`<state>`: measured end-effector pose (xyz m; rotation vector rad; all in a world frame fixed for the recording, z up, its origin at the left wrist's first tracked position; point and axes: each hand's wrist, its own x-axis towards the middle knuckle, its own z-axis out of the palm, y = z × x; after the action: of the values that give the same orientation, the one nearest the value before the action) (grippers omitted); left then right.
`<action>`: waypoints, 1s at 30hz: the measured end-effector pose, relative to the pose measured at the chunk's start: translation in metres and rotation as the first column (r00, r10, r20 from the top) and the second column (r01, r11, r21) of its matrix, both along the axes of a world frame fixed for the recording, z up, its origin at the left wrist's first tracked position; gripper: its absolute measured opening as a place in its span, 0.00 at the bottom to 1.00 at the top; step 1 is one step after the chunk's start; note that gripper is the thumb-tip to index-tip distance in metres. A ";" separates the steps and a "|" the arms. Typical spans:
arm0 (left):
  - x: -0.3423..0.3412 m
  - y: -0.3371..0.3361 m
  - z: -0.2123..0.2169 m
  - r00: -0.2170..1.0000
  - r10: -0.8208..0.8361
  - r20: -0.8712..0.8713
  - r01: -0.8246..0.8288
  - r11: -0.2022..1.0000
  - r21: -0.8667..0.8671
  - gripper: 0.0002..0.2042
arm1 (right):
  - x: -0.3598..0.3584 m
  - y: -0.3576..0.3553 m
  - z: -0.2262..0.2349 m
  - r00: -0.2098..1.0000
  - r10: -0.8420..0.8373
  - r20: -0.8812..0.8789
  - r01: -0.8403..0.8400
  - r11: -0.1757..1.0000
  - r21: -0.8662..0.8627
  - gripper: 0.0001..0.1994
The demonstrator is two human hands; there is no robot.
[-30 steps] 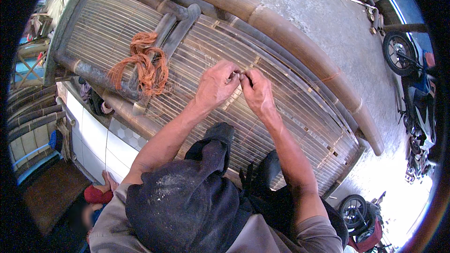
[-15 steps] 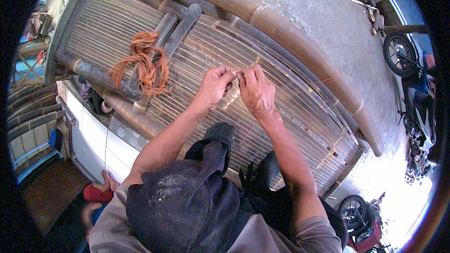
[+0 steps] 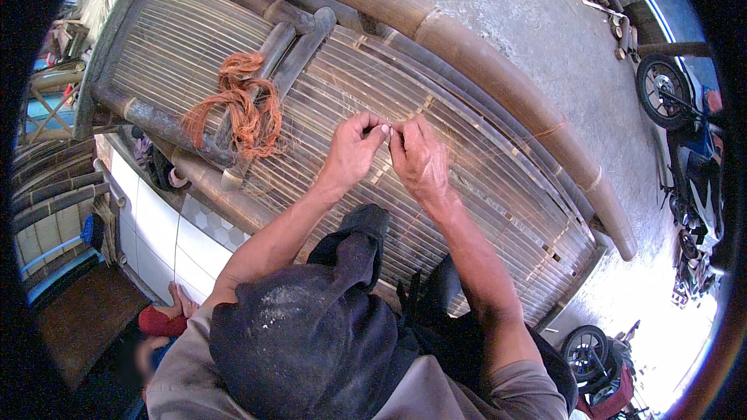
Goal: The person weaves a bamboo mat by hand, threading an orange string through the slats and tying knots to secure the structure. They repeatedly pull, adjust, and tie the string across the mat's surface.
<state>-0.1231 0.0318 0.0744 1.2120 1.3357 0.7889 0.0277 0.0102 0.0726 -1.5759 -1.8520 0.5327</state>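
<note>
Head view: your left hand (image 3: 352, 152) and right hand (image 3: 424, 160), fingers pinched closed, seem to be working something too fine to make out, calling next for steady tension.

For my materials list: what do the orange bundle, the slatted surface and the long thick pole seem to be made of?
Orange bundle: thin, frayed, rather dull strands suggest fibre; natural or plastic, unclear.
Slatted surface: probably bamboo, smooth, slightly glossy, judging by narrow parallel strips.
Long thick pole: likely bamboo, smooth and brown, given its ringed joints.
</note>
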 end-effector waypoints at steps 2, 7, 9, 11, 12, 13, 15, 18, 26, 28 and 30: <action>-0.002 -0.005 0.003 0.995 -0.032 -0.090 0.038 0.997 0.066 0.07 | -0.003 -0.001 0.000 0.999 0.010 0.037 -0.009 1.000 -0.007 0.07; -0.018 -0.027 0.008 0.842 -0.102 -0.530 0.350 0.851 0.391 0.06 | -0.008 -0.014 0.006 1.000 0.021 0.002 -0.020 0.959 -0.284 0.11; -0.027 -0.035 0.007 0.766 -0.123 -0.631 0.483 0.759 0.437 0.07 | -0.009 -0.021 0.009 0.999 0.045 -0.004 -0.043 0.910 -0.413 0.14; -0.034 -0.045 0.007 0.744 -0.099 -0.661 0.506 0.729 0.460 0.07 | -0.012 -0.026 0.013 0.996 0.043 -0.073 -0.077 0.827 -0.556 0.15; -0.036 -0.051 0.007 0.734 -0.087 -0.673 0.517 0.715 0.471 0.07 | -0.013 -0.027 0.015 0.994 0.036 -0.107 -0.095 0.776 -0.624 0.16; -0.038 -0.057 0.008 0.744 -0.065 -0.665 0.489 0.732 0.475 0.07 | -0.014 -0.028 0.016 0.992 0.036 -0.119 -0.105 0.758 -0.644 0.16; -0.039 -0.071 0.012 0.770 -0.003 -0.638 0.417 0.758 0.501 0.08 | -0.016 -0.031 0.019 0.988 0.041 -0.147 -0.132 0.710 -0.692 0.15; -0.041 -0.088 0.020 0.789 0.160 -0.593 0.193 0.851 0.488 0.06 | -0.015 -0.036 0.024 0.956 0.043 -0.290 -0.246 0.657 -0.713 0.16; -0.062 -0.095 0.068 0.975 -0.211 -0.064 0.205 0.974 -0.093 0.17 | -0.022 -0.040 0.025 0.742 -0.284 -0.607 -0.419 0.511 -0.751 0.14; -0.058 -0.090 0.079 0.956 -0.284 0.069 0.289 0.955 -0.074 0.17 | -0.026 -0.037 0.027 0.697 -0.355 -0.624 -0.424 0.498 -0.757 0.16; -0.053 -0.082 0.084 0.886 -0.462 0.042 0.454 0.883 0.122 0.17 | -0.029 -0.035 0.031 0.658 -0.414 -0.629 -0.410 0.504 -0.760 0.20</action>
<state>-0.1761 -0.0503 0.1583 1.5003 0.9000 0.5581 -0.0010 -0.0251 0.1041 -1.4630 -0.8305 2.0640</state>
